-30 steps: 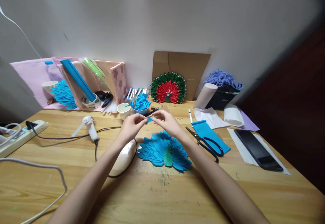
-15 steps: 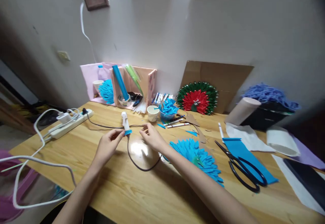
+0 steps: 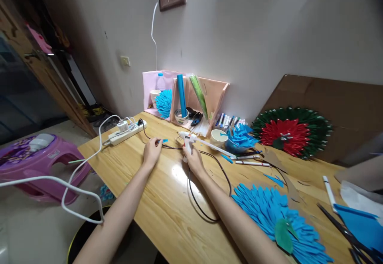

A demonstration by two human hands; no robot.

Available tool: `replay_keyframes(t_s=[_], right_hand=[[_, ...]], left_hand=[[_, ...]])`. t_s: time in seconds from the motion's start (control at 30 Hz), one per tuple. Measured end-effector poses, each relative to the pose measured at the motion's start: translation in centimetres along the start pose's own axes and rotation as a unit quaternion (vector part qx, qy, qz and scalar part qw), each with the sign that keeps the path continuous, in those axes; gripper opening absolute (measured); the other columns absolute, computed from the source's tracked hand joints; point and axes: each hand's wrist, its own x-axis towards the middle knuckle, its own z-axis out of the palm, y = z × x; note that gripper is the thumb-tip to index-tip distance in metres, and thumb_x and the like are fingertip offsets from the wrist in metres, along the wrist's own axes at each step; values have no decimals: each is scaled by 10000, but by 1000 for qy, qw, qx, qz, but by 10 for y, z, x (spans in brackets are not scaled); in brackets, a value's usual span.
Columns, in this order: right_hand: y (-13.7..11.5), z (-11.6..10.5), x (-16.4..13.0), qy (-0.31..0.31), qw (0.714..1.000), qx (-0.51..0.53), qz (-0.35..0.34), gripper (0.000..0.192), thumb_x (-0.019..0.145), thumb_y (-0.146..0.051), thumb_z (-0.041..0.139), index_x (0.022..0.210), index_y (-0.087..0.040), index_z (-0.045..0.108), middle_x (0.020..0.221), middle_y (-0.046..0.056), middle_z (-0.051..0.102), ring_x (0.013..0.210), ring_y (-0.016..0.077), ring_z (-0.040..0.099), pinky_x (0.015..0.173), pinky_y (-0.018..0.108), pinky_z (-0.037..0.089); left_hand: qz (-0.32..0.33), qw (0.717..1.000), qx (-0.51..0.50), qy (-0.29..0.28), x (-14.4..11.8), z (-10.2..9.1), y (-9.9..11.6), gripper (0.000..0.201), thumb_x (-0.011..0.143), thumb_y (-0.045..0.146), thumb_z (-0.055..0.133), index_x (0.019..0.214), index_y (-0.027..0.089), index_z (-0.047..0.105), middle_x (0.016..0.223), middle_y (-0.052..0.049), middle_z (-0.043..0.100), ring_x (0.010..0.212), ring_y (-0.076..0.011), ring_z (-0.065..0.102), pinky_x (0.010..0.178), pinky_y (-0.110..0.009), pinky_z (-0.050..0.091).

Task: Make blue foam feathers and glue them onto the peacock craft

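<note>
My right hand (image 3: 194, 161) is wrapped round the handle of a white hot glue gun (image 3: 189, 138), with a long glue stick poking out of its back. The gun's nozzle points left, towards my left hand (image 3: 152, 150). Between the fingertips of that left hand is a small blue strip (image 3: 164, 140); its lower part is hidden by the fingers. The gun's black cord loops over the table beside my right wrist. Near my right forearm lies a blue fringed fan (image 3: 260, 204) with a green piece on it.
A white power strip (image 3: 127, 133) sits at the table's left edge. Behind my hands stand a pink organiser (image 3: 220, 100), a paper cup (image 3: 219, 138) and a bowl of blue pieces (image 3: 241, 138). A red and green fan (image 3: 291, 132) leans on cardboard. Black scissors (image 3: 344, 228) lie at right.
My right hand has taken hold of the glue gun, which stood upright before, and tilted it leftward. My left hand has moved away from the gun with the blue strip. The view has swung left.
</note>
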Motion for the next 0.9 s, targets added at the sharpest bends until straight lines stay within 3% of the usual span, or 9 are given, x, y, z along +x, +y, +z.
replay_keyframes(t_s=[0.13,0.33,0.9], right_hand=[[4,-2,-4,-47,994,93,39,372,778,-434,462,846,-110,632,660,33,571,564,139,494,540,234,381],[0,0,-8,-118,989,87,14,291,760,-378,482,797,-127,624,621,7,545,550,124,482,534,224,379],[6,0,-11,-128,991,6,-30,307,814,-363,426,648,-151,575,582,22,604,566,140,541,562,233,396]], left_hand=[[-9,1000,-4,2,-2,-1,-2,207,772,308,524,818,159,661,838,-85,693,761,-205,632,734,-308,470],[-17,999,-32,2,0,2,-8,211,770,308,535,823,153,669,840,-76,703,774,-186,642,751,-283,477],[-29,998,-52,-6,-3,1,-7,232,757,321,545,828,144,676,839,-83,705,773,-195,644,758,-300,486]])
